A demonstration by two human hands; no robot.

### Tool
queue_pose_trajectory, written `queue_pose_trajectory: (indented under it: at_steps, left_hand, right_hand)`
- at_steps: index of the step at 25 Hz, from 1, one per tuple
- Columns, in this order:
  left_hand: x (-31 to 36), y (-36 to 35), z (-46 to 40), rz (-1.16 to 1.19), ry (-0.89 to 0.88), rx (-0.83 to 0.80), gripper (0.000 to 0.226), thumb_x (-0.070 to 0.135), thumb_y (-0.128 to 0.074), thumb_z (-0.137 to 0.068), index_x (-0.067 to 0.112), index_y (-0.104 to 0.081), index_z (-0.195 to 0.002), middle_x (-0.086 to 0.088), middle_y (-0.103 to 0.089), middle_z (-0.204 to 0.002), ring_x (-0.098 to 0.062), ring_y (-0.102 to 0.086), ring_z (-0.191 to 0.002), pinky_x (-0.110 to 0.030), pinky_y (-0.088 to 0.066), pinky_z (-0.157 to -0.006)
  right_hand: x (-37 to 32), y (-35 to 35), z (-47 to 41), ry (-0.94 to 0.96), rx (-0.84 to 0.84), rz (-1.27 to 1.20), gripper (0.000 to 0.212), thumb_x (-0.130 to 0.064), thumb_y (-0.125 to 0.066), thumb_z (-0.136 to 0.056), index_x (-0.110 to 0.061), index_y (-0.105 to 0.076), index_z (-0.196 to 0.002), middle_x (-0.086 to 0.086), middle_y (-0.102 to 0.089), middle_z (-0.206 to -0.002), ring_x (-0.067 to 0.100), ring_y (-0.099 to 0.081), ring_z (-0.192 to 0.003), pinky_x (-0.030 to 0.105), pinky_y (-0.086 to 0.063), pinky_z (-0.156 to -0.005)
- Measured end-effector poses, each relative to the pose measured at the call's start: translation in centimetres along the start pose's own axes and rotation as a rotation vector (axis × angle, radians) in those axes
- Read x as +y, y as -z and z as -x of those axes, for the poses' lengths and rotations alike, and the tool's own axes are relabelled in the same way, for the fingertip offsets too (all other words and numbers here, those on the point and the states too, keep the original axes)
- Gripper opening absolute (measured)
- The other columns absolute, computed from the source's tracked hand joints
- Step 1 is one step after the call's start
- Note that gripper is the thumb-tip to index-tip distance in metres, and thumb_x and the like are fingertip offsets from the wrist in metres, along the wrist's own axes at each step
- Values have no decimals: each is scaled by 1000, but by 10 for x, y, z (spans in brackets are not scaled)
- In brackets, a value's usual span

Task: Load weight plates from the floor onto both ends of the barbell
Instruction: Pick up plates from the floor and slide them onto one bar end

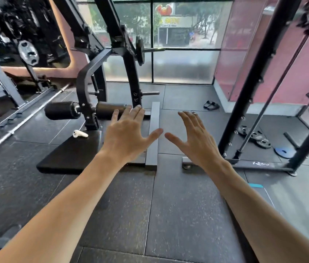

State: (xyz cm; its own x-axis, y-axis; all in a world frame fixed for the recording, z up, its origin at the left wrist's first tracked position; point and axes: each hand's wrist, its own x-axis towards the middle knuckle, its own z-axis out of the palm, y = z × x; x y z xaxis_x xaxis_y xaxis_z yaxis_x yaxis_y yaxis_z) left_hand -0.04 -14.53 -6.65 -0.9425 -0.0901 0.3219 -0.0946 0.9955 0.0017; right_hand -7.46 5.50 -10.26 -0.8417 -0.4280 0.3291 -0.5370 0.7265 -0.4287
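Observation:
My left hand (129, 133) and my right hand (193, 137) are stretched out in front of me, palms down, fingers straight and spread, holding nothing. A bare steel barbell (24, 120) lies on the floor at the left, running diagonally away. Several small dark weight plates (254, 136) and one blue plate (284, 151) lie on the floor at the right, inside the black rack's base. Another dark plate (140, 51) sits on a horn of the machine ahead.
A black leg machine (89, 103) with roller pads and a foot platform stands ahead left, a white controller (80, 134) lying on its platform. A black rack (252, 88) stands at the right. Slippers (211, 105) lie near the frosted window. A mirror covers the left wall.

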Motion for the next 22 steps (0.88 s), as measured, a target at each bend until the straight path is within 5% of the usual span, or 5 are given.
queue_pose_trajectory:
  at_steps: [15, 22]
  left_hand:
    - [-104, -98, -393, 49, -200, 137, 105, 85, -4, -81, 17, -25, -158, 2, -22, -166, -16, -11, -155, -47, -9, -126]
    - [-65, -173, -562, 95, -330, 91, 107, 86, -3, -81, 16, -27, -157, -1, -24, -165, -18, -14, -154, -48, -11, -125]
  right_hand:
    - [95, -48, -358, -111, 156, 80, 87, -75, -44, -88, -25, -25, -156, -8, -25, -164, 14, -14, -154, 43, -27, -120]
    - [181, -53, -483, -210, 226, 85, 81, -67, -51, -91, -22, -30, -155, -6, -32, -159, 14, -24, -149, 40, -29, -117]
